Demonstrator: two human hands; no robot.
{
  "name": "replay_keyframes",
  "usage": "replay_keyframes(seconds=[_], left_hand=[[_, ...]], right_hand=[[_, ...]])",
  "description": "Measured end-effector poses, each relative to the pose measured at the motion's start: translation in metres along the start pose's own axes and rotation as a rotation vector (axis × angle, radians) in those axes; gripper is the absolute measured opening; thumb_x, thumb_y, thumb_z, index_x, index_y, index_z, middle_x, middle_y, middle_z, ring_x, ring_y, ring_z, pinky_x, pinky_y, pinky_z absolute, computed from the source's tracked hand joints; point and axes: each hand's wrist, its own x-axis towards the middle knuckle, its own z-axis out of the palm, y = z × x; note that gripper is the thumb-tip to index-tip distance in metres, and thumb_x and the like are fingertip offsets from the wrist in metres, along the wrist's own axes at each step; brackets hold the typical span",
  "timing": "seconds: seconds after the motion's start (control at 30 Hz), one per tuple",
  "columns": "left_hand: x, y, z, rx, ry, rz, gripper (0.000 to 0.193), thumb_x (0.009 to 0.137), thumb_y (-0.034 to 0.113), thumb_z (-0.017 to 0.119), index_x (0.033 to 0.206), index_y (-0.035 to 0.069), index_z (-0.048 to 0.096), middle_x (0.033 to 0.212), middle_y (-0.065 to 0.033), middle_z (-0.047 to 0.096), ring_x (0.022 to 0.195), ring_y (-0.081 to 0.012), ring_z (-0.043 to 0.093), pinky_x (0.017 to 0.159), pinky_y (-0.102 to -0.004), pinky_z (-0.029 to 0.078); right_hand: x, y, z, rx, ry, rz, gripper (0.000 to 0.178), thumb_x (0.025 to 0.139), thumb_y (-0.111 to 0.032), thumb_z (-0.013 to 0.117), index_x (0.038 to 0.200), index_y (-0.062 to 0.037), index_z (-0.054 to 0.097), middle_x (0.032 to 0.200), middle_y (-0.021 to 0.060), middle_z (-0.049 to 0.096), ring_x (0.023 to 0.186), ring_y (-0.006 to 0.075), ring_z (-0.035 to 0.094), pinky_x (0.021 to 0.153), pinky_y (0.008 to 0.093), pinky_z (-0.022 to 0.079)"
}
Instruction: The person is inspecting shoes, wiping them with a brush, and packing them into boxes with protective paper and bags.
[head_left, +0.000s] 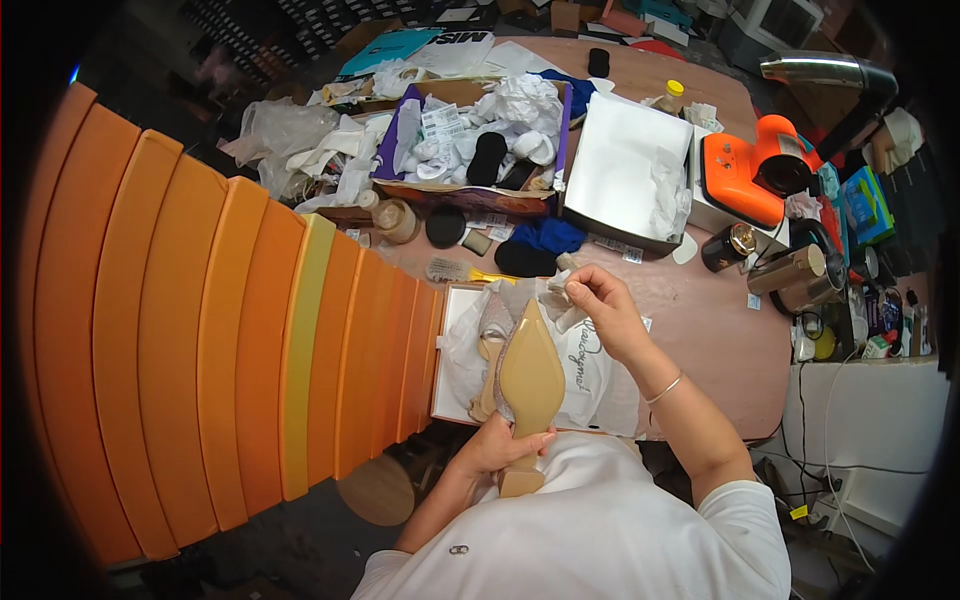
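A pointed-toe heeled shoe [531, 372] lies sole up in front of me, its smooth beige sole showing and its block heel toward my body. My left hand [492, 446] is wrapped round its middle, near the arch. Just beyond the toe, my right hand [608, 308] is closed in a pinch on a thin whitish strip [570, 318], perhaps film or tissue. A second, glittery shoe [492, 335] lies partly hidden beside the first. Both are over an open white shoebox [444, 385] with printed tissue paper [605, 385] spread across it.
Stacked orange boxes [225, 360] rise along my left. At the back stand a purple box [390, 140] of crumpled paper and a white box lid [625, 135]. A brush [450, 270] lies behind the shoebox. An orange machine [740, 175] and a metal tumbler [790, 268] are at the right.
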Motion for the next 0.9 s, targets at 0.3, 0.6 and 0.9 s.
replay_keyframes(seconds=[0.3,0.6,0.9], left_hand=[[-0.005,-0.037,-0.043,-0.871,0.037,0.131,0.072,0.090,0.045,0.056,0.144,0.005,0.028,0.140,-0.0202,0.038,0.124,-0.0433,0.045,0.097,-0.0486,0.046],[0.004,-0.045,-0.099,-1.081,-0.040,0.042,0.083,0.079,0.045,0.061,0.141,-0.001,0.029,0.134,-0.0253,0.045,0.120,-0.0469,0.046,0.102,-0.0542,0.039],[0.029,-0.069,-0.116,-1.154,-0.140,0.063,0.071,0.087,0.042,0.049,0.140,-0.003,0.030,0.130,-0.0248,0.048,0.117,-0.0441,0.051,0.096,-0.0526,0.045]], right_hand=[[0.057,0.034,0.036,0.116,-0.170,0.256,0.011,0.094,-0.014,0.056,0.101,-0.0057,0.053,0.091,0.0034,0.058,0.076,0.0113,0.060,0.070,0.0241,0.049],[0.251,0.055,0.168,-0.597,-0.252,-0.656,0.019,0.084,-0.013,0.066,0.100,-0.0024,0.065,0.089,0.0103,0.066,0.078,0.0234,0.063,0.069,0.0315,0.049],[0.332,0.112,0.225,-1.043,-0.290,-0.917,0.020,0.081,-0.020,0.063,0.100,-0.0123,0.066,0.100,0.0067,0.062,0.097,0.0227,0.056,0.079,0.0364,0.040]])
